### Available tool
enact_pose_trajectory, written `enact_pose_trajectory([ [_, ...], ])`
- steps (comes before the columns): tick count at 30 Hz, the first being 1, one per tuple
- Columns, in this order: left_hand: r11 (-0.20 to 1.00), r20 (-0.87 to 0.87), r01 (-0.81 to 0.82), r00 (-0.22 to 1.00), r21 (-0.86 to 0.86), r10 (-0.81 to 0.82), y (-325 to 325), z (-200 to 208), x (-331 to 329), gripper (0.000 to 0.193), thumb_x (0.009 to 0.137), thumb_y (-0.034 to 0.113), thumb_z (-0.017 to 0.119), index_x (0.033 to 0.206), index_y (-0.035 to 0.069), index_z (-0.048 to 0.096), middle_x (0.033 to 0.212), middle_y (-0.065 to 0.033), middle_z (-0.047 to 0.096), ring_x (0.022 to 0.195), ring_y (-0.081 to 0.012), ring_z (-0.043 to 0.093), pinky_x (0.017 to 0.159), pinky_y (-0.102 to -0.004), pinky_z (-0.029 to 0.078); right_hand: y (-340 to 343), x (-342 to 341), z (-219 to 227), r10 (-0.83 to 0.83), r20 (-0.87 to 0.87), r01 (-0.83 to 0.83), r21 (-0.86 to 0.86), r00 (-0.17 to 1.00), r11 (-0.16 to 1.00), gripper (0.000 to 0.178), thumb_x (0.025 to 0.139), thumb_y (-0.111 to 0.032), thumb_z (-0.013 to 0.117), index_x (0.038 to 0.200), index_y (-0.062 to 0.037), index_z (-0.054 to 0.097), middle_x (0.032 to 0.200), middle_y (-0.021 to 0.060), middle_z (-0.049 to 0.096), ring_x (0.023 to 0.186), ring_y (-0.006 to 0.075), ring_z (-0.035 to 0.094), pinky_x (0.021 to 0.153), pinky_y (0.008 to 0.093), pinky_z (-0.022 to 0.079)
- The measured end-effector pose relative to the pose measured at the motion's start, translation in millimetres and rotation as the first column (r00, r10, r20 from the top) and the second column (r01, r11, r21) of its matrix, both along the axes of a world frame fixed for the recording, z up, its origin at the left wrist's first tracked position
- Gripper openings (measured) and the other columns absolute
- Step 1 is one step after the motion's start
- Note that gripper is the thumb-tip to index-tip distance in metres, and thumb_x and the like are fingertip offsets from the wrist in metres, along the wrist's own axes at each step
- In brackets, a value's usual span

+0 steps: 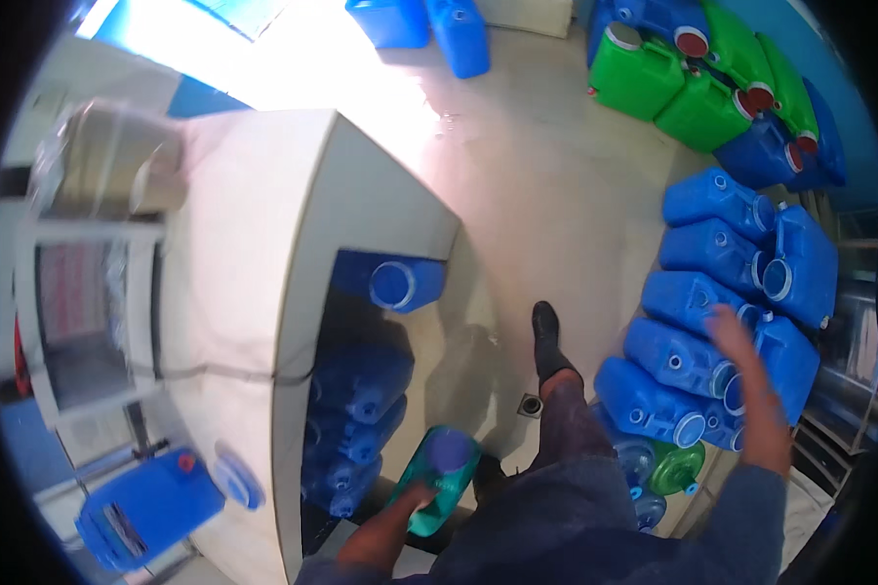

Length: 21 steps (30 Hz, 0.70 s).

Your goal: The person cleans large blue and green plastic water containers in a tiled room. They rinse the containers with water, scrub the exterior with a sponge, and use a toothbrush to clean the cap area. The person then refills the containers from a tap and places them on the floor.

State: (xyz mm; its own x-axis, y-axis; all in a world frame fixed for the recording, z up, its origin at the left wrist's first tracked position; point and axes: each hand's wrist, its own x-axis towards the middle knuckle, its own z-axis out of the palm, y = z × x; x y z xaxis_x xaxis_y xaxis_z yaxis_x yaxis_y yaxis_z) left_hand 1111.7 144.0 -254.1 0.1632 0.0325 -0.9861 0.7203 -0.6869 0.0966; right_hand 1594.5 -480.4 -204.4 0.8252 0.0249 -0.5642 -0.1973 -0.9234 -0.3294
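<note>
Low at my left side is a green water jug (443, 509) with a round purple-blue cap facing up. My left hand (417, 497) is closed at its upper part, though the grip itself is partly hidden. My right arm reaches out to the right over stacked blue jugs. At its end my right hand (730, 330) is blurred, beside a blue jug (688, 295) in the near row; whether it touches the jug does not show. More blue jugs (717, 203) lie on their sides around it, round caps toward the right.
Green jugs (637, 78) with red caps are piled at the far right. A white counter (234, 244) stands at my left, with blue bottles (361, 375) in its opening. Clear round bottles (634, 458) lie near my right leg. Upright blue jugs (461, 39) stand by the bright doorway.
</note>
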Motion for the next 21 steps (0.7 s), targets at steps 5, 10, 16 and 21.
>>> enact_pose_trajectory([
  [5,0.965,0.052,-0.248,0.966,-0.087,0.253,-67,-100,256,0.067,0.095,0.041,0.061,0.153,0.014,0.04,0.146,-0.023,0.05,0.13,-0.0391,0.052,0.108,-0.0463,0.043,-278,-34,74,-0.163,0.332,0.292,-0.386,0.929,0.875,0.031,0.104,-0.021,0.05,0.124,0.001,0.055,0.117,0.0204,0.064,0.111,0.0354,0.062,0.097,0.0421,0.048],
  [10,0.943,0.272,-0.326,0.904,-0.06,0.33,-74,-182,488,0.069,0.094,0.04,0.065,0.144,-0.001,0.04,0.13,-0.0249,0.059,0.118,-0.0361,0.06,0.098,-0.0475,0.048,-228,-132,10,-0.419,0.007,0.418,-0.104,0.908,0.903,0.022,0.098,-0.015,0.061,0.118,-0.0055,0.06,0.102,0.0101,0.064,0.094,0.0223,0.063,0.083,0.0383,0.052],
  [16,0.973,0.868,-0.167,0.447,-0.158,0.218,-181,-55,715,0.052,0.094,0.02,0.064,0.139,0.002,0.043,0.111,-0.0191,0.068,0.103,-0.0324,0.068,0.091,-0.0421,0.052,-99,-212,1,-0.486,-0.345,0.433,-0.222,0.803,0.874,0.029,0.089,-0.021,0.07,0.11,-0.0036,0.062,0.095,0.0161,0.07,0.091,0.0315,0.07,0.079,0.0415,0.054],
  [21,0.914,0.758,0.176,0.626,-0.364,0.181,-171,39,674,0.05,0.096,0.029,0.066,0.136,0.006,0.046,0.107,-0.0164,0.07,0.1,-0.0275,0.07,0.088,-0.0394,0.053,-14,-192,-26,-0.467,-0.333,0.519,0.084,0.819,0.851,0.033,0.09,-0.026,0.071,0.111,-0.0015,0.063,0.1,0.0166,0.072,0.092,0.0307,0.071,0.081,0.0403,0.055],
])
